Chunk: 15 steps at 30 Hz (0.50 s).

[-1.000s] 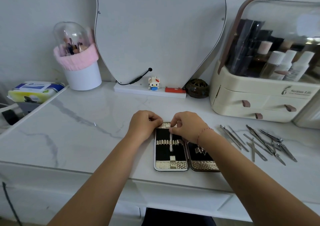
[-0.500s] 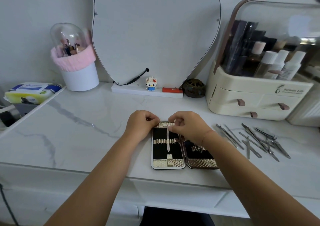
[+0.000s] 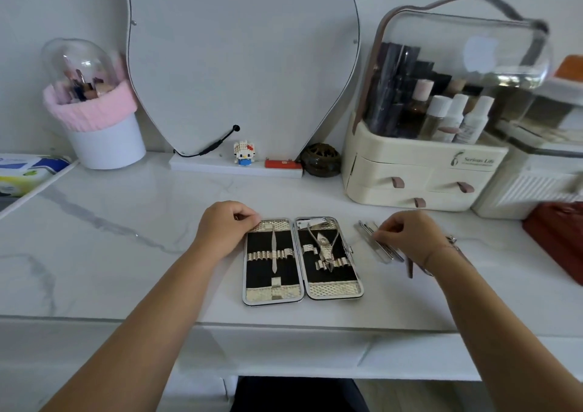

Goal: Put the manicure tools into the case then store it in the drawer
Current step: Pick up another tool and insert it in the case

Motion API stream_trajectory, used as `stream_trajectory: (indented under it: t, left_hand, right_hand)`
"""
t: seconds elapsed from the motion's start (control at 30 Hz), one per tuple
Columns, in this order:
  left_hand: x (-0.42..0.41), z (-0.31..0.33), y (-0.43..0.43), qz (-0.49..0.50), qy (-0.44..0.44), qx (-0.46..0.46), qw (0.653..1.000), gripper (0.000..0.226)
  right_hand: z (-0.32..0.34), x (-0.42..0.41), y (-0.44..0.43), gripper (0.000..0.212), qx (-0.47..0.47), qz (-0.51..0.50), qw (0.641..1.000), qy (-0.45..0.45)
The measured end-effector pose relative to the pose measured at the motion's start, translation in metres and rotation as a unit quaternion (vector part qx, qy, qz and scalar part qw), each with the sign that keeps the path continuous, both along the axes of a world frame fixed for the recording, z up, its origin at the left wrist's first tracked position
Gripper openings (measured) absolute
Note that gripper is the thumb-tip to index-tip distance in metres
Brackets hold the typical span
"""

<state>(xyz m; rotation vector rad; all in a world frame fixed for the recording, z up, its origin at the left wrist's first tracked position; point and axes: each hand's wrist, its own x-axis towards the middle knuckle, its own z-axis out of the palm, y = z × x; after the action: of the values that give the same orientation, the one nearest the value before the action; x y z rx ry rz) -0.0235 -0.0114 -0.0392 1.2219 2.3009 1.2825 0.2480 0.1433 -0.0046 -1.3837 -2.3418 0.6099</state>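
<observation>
Pinching tools (image 3: pixel 383 249) right hand (image 3: pixel 407 238), case (image 3: pixel 301 295) left hand (image 3: pixel 222 230)

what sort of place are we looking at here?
Probably a home vanity or dressing table: a mirror at the back, a cosmetics organizer full of bottles, a brush holder, plus an open manicure case and loose manicure tools on the marble-look top.

Open manicure case (image 3: pixel 334 290) lay flat on marble tabletop (image 3: pixel 126 253), slim tool (image 3: pixel 273 247) in left half, nippers (image 3: pixel 325 247) in right, left hand (image 3: pixel 224 228) gripped its far corner, right hand (image 3: pixel 407 238) pinched loose metal tools (image 3: pixel 383 249) alongside.
</observation>
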Motion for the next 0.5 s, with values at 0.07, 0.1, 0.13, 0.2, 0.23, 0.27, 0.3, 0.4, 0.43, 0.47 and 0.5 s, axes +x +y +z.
stream_trajectory:
  t: [0.07,0.1,0.13,0.2,0.23,0.27,0.3,0.4,0.43,0.47,0.5]
  left_hand:
    - [0.001,0.000,-0.001,0.000,0.002,0.001,1.000,0.005]
    - [0.001,0.000,-0.001,-0.001,0.004,0.002,1.000,0.005]
    - [0.001,0.000,-0.001,-0.001,0.005,0.004,1.000,0.005]
    - [0.001,0.001,-0.001,-0.001,0.004,0.006,1.000,0.005]
    - [0.001,0.001,-0.001,-0.001,0.005,0.006,1.000,0.006]
    - [0.001,0.000,-0.001,-0.002,0.007,0.003,1.000,0.006]
    - [0.001,0.000,-0.001,-0.002,0.007,0.002,1.000,0.006]
    - [0.002,0.000,-0.001,-0.002,0.003,0.004,1.000,0.005]
    - [0.002,0.001,-0.001,-0.002,0.002,0.006,1.000,0.005]
    - [0.002,0.001,-0.001,-0.001,0.000,0.008,1.000,0.005]
    - [0.002,0.001,-0.001,0.000,-0.001,0.008,1.000,0.005]
  right_hand:
    - [0.001,-0.005,0.001,0.015,-0.006,-0.005,1.000,-0.028]
    - [0.002,-0.007,0.002,0.016,-0.017,-0.004,0.999,-0.040]
    - [0.004,-0.008,0.003,0.018,-0.030,-0.005,0.998,-0.052]
    - [0.007,-0.010,0.005,0.020,-0.046,-0.007,0.996,-0.074]
    - [0.009,-0.011,0.005,0.021,-0.053,-0.006,0.995,-0.080]
    - [0.011,-0.012,0.005,0.022,-0.062,-0.006,0.995,-0.082]
    - [0.012,-0.012,0.005,0.023,-0.070,-0.005,0.994,-0.082]
    - [0.012,-0.012,0.007,0.022,-0.081,-0.005,0.994,-0.079]
    - [0.011,-0.012,0.008,0.023,-0.080,-0.005,0.994,-0.079]
    - [0.010,-0.011,0.009,0.025,-0.080,-0.006,0.994,-0.077]
    - [0.009,-0.010,0.009,0.026,-0.079,-0.006,0.994,-0.073]
